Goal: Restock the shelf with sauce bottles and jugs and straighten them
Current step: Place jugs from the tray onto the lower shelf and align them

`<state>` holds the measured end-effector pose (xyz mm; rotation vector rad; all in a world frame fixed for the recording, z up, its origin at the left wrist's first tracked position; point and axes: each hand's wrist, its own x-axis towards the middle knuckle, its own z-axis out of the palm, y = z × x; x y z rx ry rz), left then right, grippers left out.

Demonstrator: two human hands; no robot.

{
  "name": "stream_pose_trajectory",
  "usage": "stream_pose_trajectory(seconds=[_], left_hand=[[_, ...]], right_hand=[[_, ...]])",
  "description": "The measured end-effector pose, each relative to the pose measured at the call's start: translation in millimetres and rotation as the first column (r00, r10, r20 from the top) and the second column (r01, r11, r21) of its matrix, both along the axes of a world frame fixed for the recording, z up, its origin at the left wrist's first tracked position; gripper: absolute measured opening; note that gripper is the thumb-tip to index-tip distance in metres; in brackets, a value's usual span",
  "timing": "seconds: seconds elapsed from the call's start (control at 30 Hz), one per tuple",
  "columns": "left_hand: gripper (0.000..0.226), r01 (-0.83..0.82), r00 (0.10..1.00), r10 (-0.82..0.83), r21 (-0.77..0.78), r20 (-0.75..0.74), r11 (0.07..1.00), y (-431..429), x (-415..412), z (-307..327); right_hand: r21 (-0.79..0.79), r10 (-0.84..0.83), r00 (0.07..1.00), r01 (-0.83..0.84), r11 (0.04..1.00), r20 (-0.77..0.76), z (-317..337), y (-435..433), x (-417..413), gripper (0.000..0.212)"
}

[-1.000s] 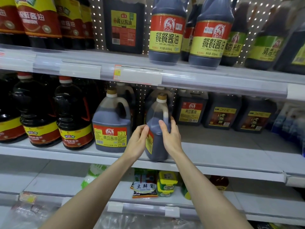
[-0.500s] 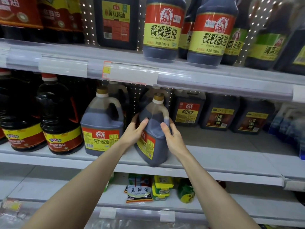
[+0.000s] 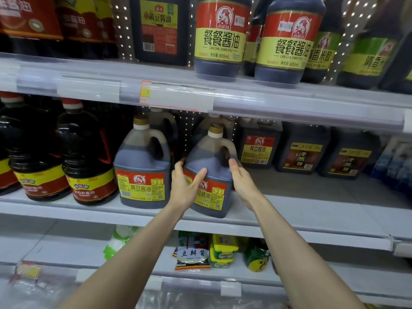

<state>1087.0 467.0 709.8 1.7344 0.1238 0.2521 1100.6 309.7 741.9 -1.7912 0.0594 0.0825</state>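
White metal middle shelf (image 3: 312,208): bare stretch at right front, restocking looks unfinished. Dark soy-sauce jug (image 3: 214,175), red-yellow label, sits at front edge, off-square beside its squared twin jug (image 3: 142,172); straightening apparently under way. Left grip (image 3: 186,186) clasps it; right grip (image 3: 242,181) flat-fingered against its side.

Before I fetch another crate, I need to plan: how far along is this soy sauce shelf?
Done: the left jug stands squared at the shelf front. In hand: the left hand grips a second jug, which is angled, with the right hand open beside it. Left: squaring it and filling the bare shelf to its right.
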Motion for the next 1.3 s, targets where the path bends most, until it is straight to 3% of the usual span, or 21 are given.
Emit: stream_pose_trajectory(seconds=[0.13,0.3,0.47,0.67,0.8,0.93,1.07,1.3], left_hand=[[0.097,0.034,0.999,-0.034,0.005,-0.013,0.999,4.9,0.2,7.3],[0.056,0.151,0.987,-0.153,-0.044,-0.044,0.988,4.7,-2.2,18.2],[0.061,0.095,0.995,-0.096,-0.058,-0.018,0.994,4.3,-7.9,9.2],[0.069,-0.098,0.995,0.095,0.092,0.036,0.991,-6.8,-15.6,2.6],[0.07,-0.125,0.991,0.12,0.11,0.057,0.986,-5.3,-14.2,-2.8],[0.072,-0.028,0.998,0.026,0.027,0.056,0.999,-1.6,-14.6,-8.3],[0.059,0.103,0.994,-0.103,-0.012,0.028,0.995,6.9,-14.2,-20.7],[0.045,0.167,0.985,-0.17,-0.087,-0.032,0.982,11.9,-2.1,-40.8]], right_hand=[[0.008,-0.021,1.0,0.021,1.0,0.007,-4.2,4.6,-9.4,0.071],[0.069,-0.025,0.999,0.022,0.997,0.035,-25.5,10.3,-27.4,0.071],[0.127,-0.031,0.999,0.029,0.992,0.011,-24.5,5.6,-26.0,0.064],[0.114,-0.043,0.999,0.044,0.992,-0.011,-27.4,2.6,-11.2,0.058],[0.092,-0.035,0.999,0.038,0.995,-0.03,-27.9,4.4,-12.5,0.061],[0.088,-0.007,1.0,0.006,0.996,0.012,-27.1,0.3,-15.5,0.055],[0.043,0.027,0.998,-0.03,0.999,0.062,-50.0,-1.2,-16.1,0.056],[0.04,0.03,0.997,-0.033,0.999,0.071,-74.6,4.6,-12.6,0.085]])
